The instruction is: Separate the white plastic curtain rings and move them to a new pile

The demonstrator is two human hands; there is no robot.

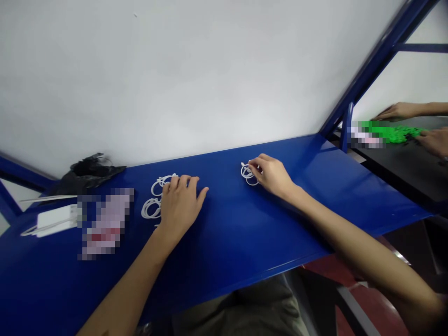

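Observation:
On the left, several loops of thin white cable (150, 209) lie coiled on the blue tabletop (224, 224). My left hand (180, 200) rests over their right side, palm down with the thumb apart and the fingers stretched out. It hides part of the coils. Farther right, near the back of the table, another coiled white cable (246, 172) sits under my right hand (271, 175). Thumb and fingertips of that hand pinch the coil at its right side. Small knobs show at the cable ends; whether they are plugs or earbuds is unclear.
A black plastic bag (93, 170) lies at the back left. In front of it are a white box-shaped adapter with a cable (56, 220) and a pixelated pinkish item (108, 221). Beyond the blue frame (367, 70), a co-worker's hands handle something bright green (392, 132).

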